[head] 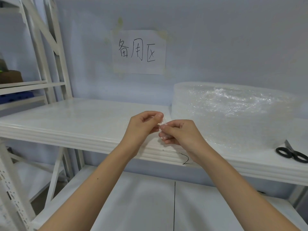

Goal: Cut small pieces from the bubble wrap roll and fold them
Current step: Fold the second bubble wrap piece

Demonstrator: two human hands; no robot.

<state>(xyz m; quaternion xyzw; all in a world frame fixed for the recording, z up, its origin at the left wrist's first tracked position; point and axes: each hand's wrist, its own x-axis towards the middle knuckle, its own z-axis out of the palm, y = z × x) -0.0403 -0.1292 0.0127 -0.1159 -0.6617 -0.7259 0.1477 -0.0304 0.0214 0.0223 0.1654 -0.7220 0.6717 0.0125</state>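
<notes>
Your left hand [143, 125] and right hand [178, 132] each hold a closed grip on the small bubble wrap piece [162, 125], just left of the bubble wrap roll [233, 114], likely to fold it.

Bubble wrap roll [230, 112] on shelf [66, 124], right; scissors [290, 152] before it.

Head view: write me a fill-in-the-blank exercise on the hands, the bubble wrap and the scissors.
1. Both hands, the left hand and the right hand, pinch a small piece of ____ wrap between them.
2. The scissors lie on the shelf, to the ____ of the bubble wrap roll.
3. The scissors' handles are ____ in colour.
4. The paper sign is stuck on the ____ behind the shelf.

Missing words: bubble; right; black; wall
</notes>
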